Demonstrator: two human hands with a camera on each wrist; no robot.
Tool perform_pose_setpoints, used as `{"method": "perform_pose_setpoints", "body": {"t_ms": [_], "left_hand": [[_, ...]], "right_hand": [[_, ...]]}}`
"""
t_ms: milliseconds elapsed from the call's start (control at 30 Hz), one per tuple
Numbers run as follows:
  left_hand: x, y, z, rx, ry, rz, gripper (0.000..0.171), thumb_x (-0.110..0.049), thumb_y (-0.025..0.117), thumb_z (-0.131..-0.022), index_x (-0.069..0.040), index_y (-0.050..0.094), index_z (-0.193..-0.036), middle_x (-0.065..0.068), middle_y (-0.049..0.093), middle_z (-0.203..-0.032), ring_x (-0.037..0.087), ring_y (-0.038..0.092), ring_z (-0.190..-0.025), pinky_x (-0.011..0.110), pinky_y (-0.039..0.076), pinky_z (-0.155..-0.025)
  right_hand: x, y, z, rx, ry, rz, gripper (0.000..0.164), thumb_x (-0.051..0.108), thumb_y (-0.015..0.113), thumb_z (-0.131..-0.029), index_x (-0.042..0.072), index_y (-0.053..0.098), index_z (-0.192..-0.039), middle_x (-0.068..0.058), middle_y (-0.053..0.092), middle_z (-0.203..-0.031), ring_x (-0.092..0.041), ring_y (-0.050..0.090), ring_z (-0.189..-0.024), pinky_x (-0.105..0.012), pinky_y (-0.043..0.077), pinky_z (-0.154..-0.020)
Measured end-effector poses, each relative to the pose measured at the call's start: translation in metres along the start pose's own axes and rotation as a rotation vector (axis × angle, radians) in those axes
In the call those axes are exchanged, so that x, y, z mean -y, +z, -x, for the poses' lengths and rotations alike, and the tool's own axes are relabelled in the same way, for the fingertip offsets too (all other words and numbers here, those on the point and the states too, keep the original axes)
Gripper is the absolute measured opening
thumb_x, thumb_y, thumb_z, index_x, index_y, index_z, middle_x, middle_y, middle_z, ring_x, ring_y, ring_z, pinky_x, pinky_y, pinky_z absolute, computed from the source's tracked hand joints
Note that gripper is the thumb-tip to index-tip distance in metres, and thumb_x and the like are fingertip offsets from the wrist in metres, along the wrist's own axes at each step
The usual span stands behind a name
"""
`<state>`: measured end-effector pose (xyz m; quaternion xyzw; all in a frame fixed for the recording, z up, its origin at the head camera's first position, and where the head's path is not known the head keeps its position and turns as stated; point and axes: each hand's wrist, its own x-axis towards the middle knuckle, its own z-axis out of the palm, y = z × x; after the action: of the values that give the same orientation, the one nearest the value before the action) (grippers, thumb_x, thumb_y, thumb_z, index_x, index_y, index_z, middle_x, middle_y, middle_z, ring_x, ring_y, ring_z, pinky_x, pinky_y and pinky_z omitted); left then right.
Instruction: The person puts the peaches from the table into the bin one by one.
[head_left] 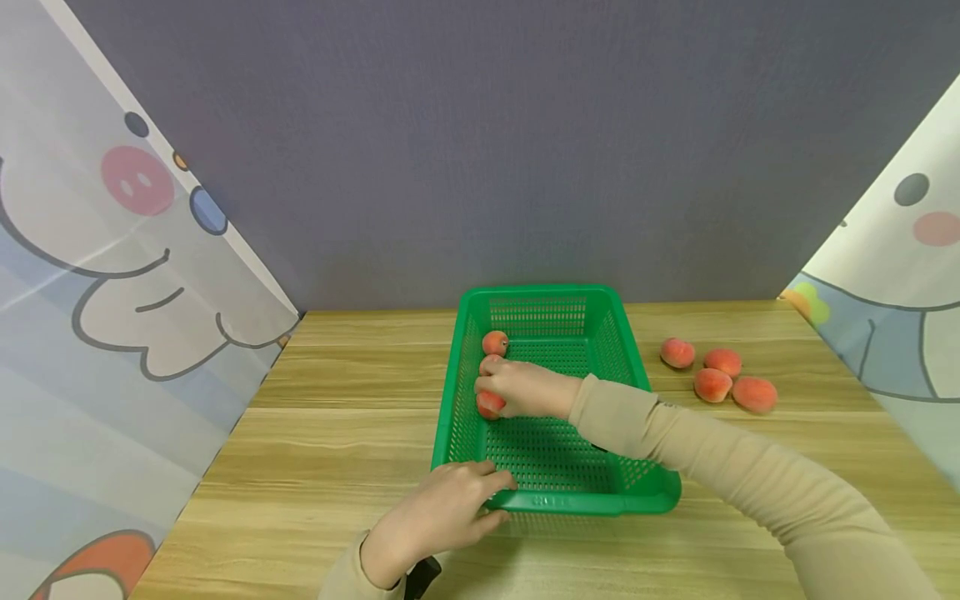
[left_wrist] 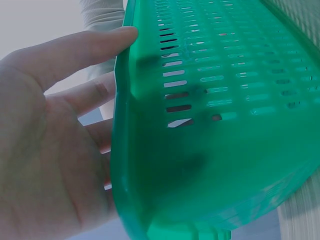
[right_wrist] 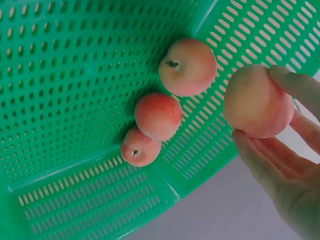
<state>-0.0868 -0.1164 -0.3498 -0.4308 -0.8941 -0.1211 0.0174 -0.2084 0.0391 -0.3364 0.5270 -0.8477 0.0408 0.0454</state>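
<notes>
Peach [right_wrist: 258, 101] | we are pinching it in our right hand [head_left: 525, 389], between thumb and fingers, at the left side of the green basket [head_left: 540, 291] | three other peaches [right_wrist: 158, 116] are lying near it | our left hand [head_left: 446, 504] is gripping the near rim

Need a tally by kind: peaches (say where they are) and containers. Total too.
Rectangular green perforated plastic basket: 1
Round orange-red peaches: 8 (3 resting in the basket; 1 held in the right hand, peach; 4 on the wood-grain table, right of the basket)
Total: 9
</notes>
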Motion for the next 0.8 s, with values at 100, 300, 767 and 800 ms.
{"method": "perform_pose_setpoints", "body": {"t_ms": [100,300,767,800], "left_hand": [[0.0,-0.001,-0.001,0.008,-0.005,0.008,0.02,-0.023,0.067,-0.077,-0.015,0.061,-0.095,-0.007,0.057,-0.077,0.0,0.052,-0.065,0.014,0.04,-0.055],[0.0,0.0,-0.001,-0.011,0.01,-0.005,0.02,-0.024,0.068,-0.077,-0.016,0.061,-0.094,-0.008,0.056,-0.077,0.0,0.052,-0.065,0.013,0.04,-0.056],[0.0,0.001,-0.001,-0.005,0.004,-0.022,0.02,-0.025,0.067,-0.077,-0.015,0.061,-0.094,-0.009,0.056,-0.076,-0.001,0.05,-0.064,0.013,0.04,-0.056],[0.0,0.001,-0.001,-0.005,0.005,-0.022,0.02,-0.025,0.067,-0.077,-0.016,0.061,-0.094,-0.009,0.056,-0.076,-0.001,0.05,-0.064,0.013,0.04,-0.056]], "right_hand": [[0.003,0.002,0.0,0.035,0.019,-0.019,0.024,0.006,0.071,-0.071,0.01,0.059,-0.091,-0.003,0.051,-0.091,-0.011,0.048,-0.07,-0.016,0.042,-0.06],[0.008,0.006,0.0,0.097,0.033,-0.038,0.026,0.009,0.071,-0.073,0.011,0.059,-0.095,-0.001,0.053,-0.092,-0.01,0.05,-0.068,-0.014,0.041,-0.059],[0.016,0.024,0.0,0.124,-0.002,-0.002,0.023,0.014,0.071,-0.073,0.013,0.061,-0.094,0.002,0.052,-0.085,-0.01,0.051,-0.078,-0.015,0.043,-0.064],[0.017,0.025,0.0,0.131,-0.001,-0.001,0.024,0.014,0.072,-0.073,0.013,0.061,-0.094,0.002,0.051,-0.085,-0.01,0.05,-0.078,-0.014,0.043,-0.064]]}}
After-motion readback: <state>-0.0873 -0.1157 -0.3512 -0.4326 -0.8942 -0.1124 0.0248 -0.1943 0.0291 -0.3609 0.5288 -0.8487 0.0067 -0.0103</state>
